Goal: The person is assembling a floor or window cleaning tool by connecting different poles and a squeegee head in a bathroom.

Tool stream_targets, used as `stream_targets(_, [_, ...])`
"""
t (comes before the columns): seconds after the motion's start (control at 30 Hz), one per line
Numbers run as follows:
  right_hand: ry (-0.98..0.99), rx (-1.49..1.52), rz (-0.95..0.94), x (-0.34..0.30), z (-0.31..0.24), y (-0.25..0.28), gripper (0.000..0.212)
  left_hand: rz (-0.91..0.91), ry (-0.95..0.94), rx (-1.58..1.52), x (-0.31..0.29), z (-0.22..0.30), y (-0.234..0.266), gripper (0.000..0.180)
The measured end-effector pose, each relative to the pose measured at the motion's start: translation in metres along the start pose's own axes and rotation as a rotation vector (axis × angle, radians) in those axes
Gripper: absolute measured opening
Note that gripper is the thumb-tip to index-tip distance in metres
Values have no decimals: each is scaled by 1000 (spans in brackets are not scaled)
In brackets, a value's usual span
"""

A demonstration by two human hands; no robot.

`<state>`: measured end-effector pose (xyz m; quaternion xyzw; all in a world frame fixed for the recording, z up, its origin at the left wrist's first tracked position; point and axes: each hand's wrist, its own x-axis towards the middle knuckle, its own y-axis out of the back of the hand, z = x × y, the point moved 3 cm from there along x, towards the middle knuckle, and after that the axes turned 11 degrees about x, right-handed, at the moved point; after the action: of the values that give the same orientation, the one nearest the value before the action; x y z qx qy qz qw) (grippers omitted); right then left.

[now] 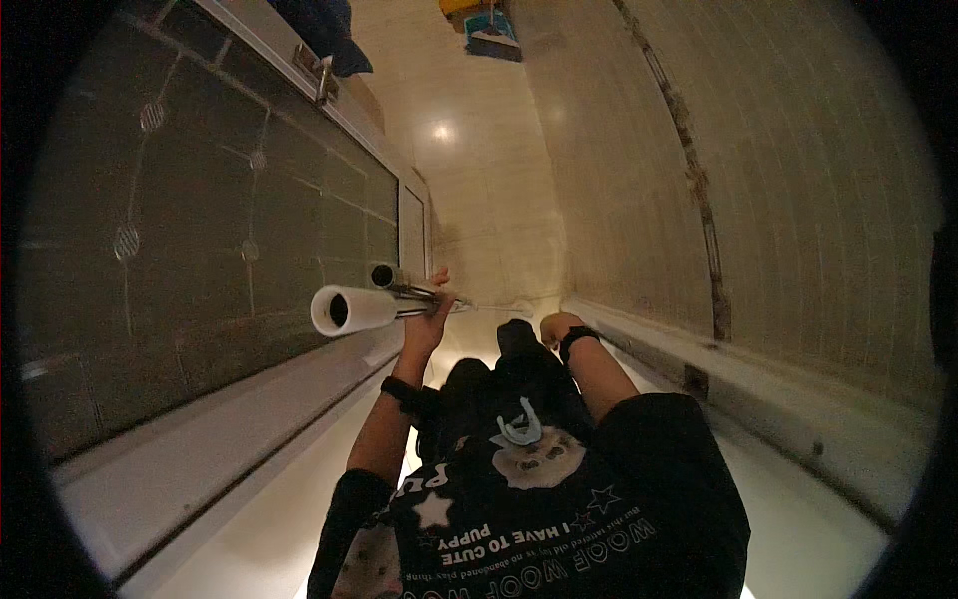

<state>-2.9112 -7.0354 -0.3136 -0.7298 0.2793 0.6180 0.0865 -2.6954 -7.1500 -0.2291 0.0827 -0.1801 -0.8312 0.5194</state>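
My left hand (427,319) is closed around two long tubes side by side. One is a white tube (356,309) with a wide open end, and the other a slimmer tube (401,280) with a dark round opening. Their far ends are lost behind the hand. To the right, in front of my body, my right hand (559,327) hangs low with its back toward me. Its fingers are mostly hidden, so what they hold, if anything, does not show. A thin pale thing (519,307) lies between the hands, too small to make out.
On the left stands a panelled door (220,200) with a metal handle (324,78). A tiled wall (798,200) runs along the right. At the far end of the pale floor (469,130) is a teal broom or dustpan (492,38). Dark blue cloth (324,35) hangs near the door.
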Motion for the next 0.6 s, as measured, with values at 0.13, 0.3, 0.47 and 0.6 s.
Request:
stream_targets(0.13, [181, 181, 484, 54, 2, 72, 12, 10, 71, 112, 68, 7, 4, 26])
stream_targets(0.3, [639, 775, 622, -18, -55, 206, 24, -89, 85, 15, 159, 9, 8, 25])
stream_targets(0.47, [909, 885, 597, -53, -113, 305, 28, -27, 31, 8, 250, 11, -14, 28])
stream_targets(0.6, [1022, 932, 642, -41, -120, 365, 34, -42, -25, 70, 323, 17, -36, 27])
